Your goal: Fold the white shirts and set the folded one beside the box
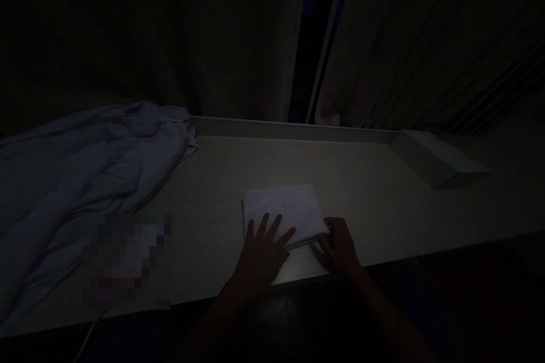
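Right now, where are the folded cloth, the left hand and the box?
Folded cloth (293, 206), head view: the middle of its top.
Left hand (261, 252), head view: the back of the hand.
Box (445, 154), head view: its upper face.

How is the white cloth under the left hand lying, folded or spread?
Folded: the white cloth lies as a flat, compact rectangle with a layered-looking near edge, left hand on top, right hand at its right corner.

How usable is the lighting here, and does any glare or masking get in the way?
Head view: very underexposed, the curtains sinking nearly to black; head view: left hand and right hand dim but outlined, the folded cloth clearer; head view: faint glare on the tabletop between the wrists; head view: a pixelated patch hides detail at left.
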Available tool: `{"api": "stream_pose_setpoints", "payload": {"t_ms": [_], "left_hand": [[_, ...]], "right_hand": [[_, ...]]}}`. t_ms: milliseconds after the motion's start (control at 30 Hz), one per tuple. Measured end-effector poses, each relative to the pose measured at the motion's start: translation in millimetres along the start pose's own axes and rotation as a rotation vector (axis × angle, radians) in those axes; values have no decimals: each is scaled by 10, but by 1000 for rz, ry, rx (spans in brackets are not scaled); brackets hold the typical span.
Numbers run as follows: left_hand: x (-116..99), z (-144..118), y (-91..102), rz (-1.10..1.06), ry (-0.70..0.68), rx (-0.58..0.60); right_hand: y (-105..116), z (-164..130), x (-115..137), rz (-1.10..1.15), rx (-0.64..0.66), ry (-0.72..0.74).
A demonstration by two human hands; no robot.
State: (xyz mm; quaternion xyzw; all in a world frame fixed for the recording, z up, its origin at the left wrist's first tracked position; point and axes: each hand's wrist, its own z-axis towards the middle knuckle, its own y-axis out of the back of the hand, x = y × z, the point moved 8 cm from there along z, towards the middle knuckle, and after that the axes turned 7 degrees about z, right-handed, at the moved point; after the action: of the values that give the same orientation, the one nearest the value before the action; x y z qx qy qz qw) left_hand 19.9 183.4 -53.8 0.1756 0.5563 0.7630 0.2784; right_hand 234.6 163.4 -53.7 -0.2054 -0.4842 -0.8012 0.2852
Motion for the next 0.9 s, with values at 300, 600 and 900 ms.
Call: {"api": "stream_pose_setpoints", "payload": {"t_ms": [300,600,900], "left_hand": [[4,-14,-34,-29,-24,-1],[10,-6,-36,-58,-32,-5],[-48,-33,-6,-127,-49,25]], "right_hand": [[-79,54,-197,110,-21,-214],[30,21,-284,347,7,-312],[47,4,-312,187,-99,-306]]}}
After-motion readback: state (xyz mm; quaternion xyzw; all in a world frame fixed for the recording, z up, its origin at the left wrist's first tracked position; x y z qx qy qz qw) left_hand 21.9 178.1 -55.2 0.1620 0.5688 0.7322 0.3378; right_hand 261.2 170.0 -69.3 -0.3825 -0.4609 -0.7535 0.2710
